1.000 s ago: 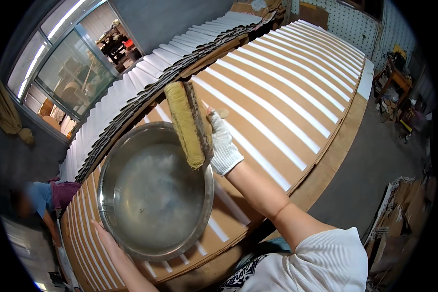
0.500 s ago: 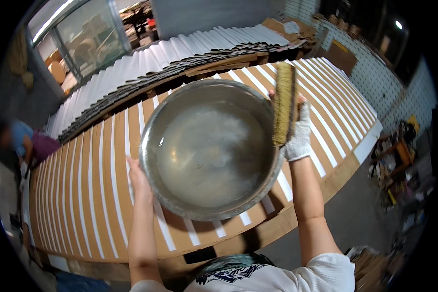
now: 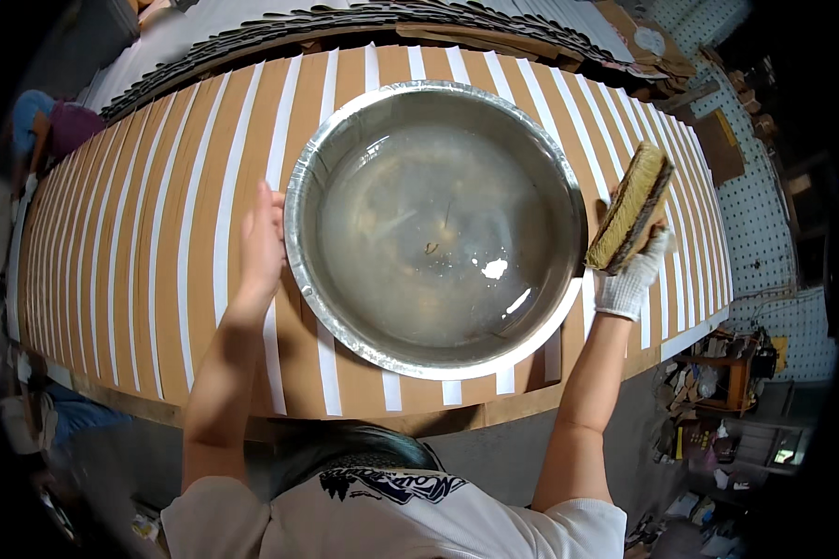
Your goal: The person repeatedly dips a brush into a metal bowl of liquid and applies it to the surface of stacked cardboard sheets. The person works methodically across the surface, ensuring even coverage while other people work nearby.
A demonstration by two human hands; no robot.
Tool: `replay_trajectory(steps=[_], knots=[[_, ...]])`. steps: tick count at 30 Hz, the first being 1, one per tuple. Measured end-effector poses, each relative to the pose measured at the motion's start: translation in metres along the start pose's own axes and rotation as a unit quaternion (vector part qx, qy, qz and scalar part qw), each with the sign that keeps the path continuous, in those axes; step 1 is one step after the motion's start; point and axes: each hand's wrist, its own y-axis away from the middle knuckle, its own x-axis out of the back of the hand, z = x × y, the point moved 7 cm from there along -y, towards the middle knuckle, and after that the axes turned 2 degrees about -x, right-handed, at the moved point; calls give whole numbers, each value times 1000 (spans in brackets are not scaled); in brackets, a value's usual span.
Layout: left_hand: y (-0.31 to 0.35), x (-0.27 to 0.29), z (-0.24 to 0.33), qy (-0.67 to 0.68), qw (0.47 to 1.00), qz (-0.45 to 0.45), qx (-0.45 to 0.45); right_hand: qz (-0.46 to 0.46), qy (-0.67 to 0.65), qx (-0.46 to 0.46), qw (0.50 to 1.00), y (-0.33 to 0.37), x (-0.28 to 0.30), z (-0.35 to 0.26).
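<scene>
The wide steel basin (image 3: pixel 429 366) sits between my two hands, over brown sheets (image 3: pixel 303 391) striped with white strips (image 3: pixel 329 382); I can't tell from here whether it rests on them or is held just above. Cloudy liquid (image 3: pixel 382 279) fills much of it, with a small brown curl (image 3: pixel 431 248) floating midway between the hands.

My left hand (image 3: pixel 262 247), bare, is at the basin's near flank, loosely open, fingers stretched out and their tips meeting the outer side below the rim. My right hand (image 3: pixel 631 265), in a white knitted glove (image 3: pixel 620 293), is closed round the back of a long brush (image 3: pixel 629 210), its yellowish bristles facing the basin. The brush's lower end comes right up to the rim (touching or not, I can't judge).

Nearer me than both hands, a white shirt (image 3: pixel 242 522) carries dark printed lettering (image 3: pixel 391 484) across the chest, the only writing large enough to make out. Well beyond my left hand, a co-worker in purple clothing (image 3: pixel 70 126) bends at the sheets' end. Out past my right hand stands a patterned pale wall (image 3: pixel 764 224), with a wooden stand (image 3: pixel 738 382) amid clutter.
</scene>
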Motion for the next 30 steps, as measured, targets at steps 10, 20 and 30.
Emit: replay_trajectory(steps=[10, 20, 30], knots=[[112, 117, -16, -28, 997, 58, -31, -263, 540, 45, 798, 65, -118, 44], [249, 246, -14, -37, 988, 149, 32, -335, 600, 82, 722, 120, -116, 82], [409, 426, -60, -26, 961, 267, -59, -53, 470, -58, 879, 59, -26, 71]])
